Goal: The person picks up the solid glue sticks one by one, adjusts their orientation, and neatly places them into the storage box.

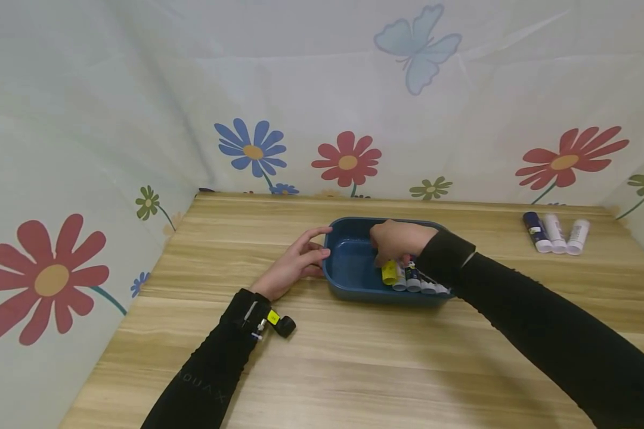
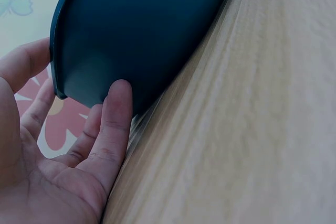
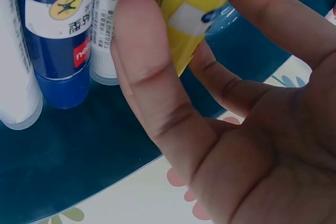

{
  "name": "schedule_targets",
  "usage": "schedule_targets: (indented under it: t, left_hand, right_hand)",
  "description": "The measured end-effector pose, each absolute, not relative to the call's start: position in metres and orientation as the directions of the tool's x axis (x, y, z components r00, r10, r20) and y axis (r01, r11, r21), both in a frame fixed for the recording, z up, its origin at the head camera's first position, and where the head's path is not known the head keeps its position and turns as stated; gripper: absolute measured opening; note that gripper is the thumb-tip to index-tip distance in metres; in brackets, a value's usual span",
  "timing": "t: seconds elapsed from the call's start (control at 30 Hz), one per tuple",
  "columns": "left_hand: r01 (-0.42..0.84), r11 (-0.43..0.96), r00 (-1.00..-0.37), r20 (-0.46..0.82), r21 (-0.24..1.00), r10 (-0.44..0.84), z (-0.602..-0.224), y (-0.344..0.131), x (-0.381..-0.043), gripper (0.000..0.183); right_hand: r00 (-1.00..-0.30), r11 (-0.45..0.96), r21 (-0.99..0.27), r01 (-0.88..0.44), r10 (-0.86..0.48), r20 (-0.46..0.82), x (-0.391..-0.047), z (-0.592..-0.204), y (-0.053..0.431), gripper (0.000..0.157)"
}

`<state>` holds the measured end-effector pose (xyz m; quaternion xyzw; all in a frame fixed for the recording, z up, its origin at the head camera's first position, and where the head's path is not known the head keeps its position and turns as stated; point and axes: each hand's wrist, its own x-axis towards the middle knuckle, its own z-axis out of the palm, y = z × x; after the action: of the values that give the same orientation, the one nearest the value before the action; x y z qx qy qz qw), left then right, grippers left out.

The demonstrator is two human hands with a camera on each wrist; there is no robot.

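Observation:
A blue plastic box (image 1: pixel 351 268) rests on the table, several glue sticks lined up in its right part. My left hand (image 1: pixel 292 265) is at the box's left end, fairly straight fingers touching the wall and rim. Inside the box, my right hand (image 1: pixel 402 237) pinches a yellow glue stick (image 3: pixel 198 3) between thumb and fingers. Beside it, white glue sticks (image 3: pixel 107 51) and a blue glue stick (image 3: pixel 56 30) lie in the row. Part of the row is hidden under my right hand and wrist.
On the table's back right lie a dark blue glue stick (image 1: pixel 536 232) and two white glue sticks (image 1: pixel 578 236). A flowered cloth (image 1: pixel 300 71) hangs behind the wood-grain table (image 1: pixel 354 369) and along its sides.

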<state>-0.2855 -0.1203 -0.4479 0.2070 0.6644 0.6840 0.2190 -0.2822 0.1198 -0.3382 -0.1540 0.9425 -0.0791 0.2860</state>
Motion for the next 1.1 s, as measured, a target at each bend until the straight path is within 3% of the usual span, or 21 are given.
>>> schedule_targets:
  t: [1.1]
  left_hand:
    - [-0.018, -0.021, -0.812, -0.002, 1.0, 0.584, -0.4465, -0.1206, -0.285, 0.049]
  right_hand:
    - [-0.777, 0.913, -0.231, -0.337, -0.408, -0.479, -0.2793, -0.3402, 0.1206, 0.029]
